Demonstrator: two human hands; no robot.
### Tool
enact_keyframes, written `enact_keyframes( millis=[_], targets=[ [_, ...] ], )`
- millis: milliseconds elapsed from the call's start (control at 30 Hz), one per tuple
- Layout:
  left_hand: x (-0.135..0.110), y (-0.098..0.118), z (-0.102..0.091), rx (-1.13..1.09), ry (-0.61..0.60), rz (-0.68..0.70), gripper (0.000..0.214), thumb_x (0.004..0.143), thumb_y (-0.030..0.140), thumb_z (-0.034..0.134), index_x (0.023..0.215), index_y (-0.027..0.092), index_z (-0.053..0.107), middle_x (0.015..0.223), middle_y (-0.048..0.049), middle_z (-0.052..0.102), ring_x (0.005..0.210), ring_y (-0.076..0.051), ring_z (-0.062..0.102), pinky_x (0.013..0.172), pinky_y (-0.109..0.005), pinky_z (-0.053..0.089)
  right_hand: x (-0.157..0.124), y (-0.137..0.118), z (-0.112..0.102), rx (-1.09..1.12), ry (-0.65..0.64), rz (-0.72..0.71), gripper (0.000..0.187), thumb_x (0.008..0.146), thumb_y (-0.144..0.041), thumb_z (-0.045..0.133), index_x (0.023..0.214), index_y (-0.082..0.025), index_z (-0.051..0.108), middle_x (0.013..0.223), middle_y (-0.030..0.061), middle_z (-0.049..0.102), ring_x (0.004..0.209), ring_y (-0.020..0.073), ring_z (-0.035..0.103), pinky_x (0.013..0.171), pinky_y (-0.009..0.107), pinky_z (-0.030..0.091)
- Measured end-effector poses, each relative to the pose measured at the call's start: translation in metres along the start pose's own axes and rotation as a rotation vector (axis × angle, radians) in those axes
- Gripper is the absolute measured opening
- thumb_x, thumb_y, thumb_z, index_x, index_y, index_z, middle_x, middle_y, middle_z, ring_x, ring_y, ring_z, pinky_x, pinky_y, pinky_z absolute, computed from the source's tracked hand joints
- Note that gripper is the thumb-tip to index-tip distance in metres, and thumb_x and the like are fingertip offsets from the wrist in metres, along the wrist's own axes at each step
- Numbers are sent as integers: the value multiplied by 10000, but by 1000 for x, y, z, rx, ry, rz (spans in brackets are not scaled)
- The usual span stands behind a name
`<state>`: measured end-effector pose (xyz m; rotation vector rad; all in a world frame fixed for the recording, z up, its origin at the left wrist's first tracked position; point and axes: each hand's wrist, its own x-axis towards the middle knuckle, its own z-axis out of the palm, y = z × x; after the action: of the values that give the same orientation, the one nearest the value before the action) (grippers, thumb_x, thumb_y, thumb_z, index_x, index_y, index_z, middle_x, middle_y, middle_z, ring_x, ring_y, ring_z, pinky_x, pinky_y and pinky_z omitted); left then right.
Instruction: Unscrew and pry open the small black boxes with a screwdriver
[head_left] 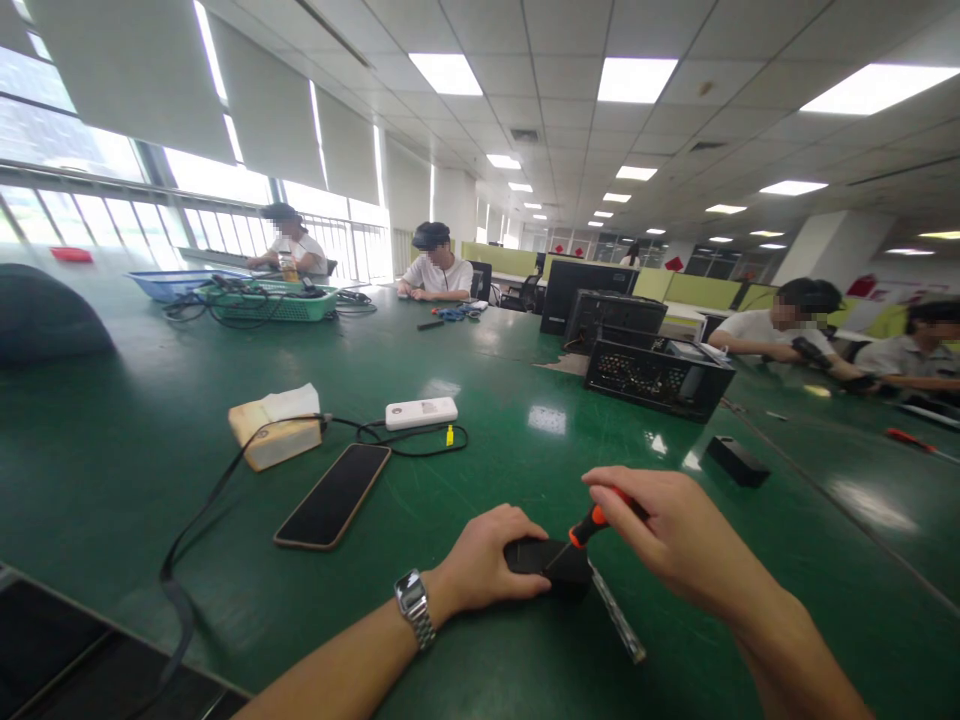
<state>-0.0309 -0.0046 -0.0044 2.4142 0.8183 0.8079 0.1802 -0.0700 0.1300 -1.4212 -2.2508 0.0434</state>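
Gap between phone (334, 497) and left hand (491, 560), metallic strip (619, 618) obstructing room beside black box (574, 578)

We cannot see the left end of the black block (571, 572), covered by the left hand (496, 558), or the part of the screwdriver (588, 524) behind the right hand's (671, 520) fingers. The white device's (421, 413) print is too small for us to read, and the view's left edge cuts off a dark rounded object (49, 318).

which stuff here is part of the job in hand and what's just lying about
Job in hand: screwdriver, black box at its tip, perhaps the shiny strip beside that box.

Apparently just lying about: phone, white device, tissue pack, green basket.
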Motion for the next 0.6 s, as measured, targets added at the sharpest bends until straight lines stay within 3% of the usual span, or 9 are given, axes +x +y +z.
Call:
enact_keyframes(
  millis=[200,333,433,600],
  targets=[
    [0,-2,2,-5,4,-13,435,687,448,756,1049,221,671,948,-40,663,875,-212,587,786,-298,447,-17,4,-20,87,-86,-34,298,916,-331,498,1154,-260,661,1060,54,711,939,198,660,818,302,518],
    [-1,-3,2,-14,2,-44,457,677,466,759,1048,217,661,963,-42,659,877,-211,590,791,-298,451,-27,25,-30,171,-150,36,287,886,-380,550,1115,-275,688,1109,54,695,1008,225,636,887,341,493],
    [-1,-1,1,-22,-4,-74,511,655,477,772,1070,207,643,980,-46,652,882,-215,592,794,-303,457,-36,55,-13,193,-90,210,324,883,-402,527,1098,-223,690,1078,78,702,916,235,652,781,354,518],
    [1,3,0,14,29,-145,369,676,407,753,961,190,664,891,-31,645,816,-204,588,746,-291,465,-58,104,46,307,30,357,321,843,-376,544,1047,-178,691,1002,74,723,814,222,665,737,349,526]
  ],
)
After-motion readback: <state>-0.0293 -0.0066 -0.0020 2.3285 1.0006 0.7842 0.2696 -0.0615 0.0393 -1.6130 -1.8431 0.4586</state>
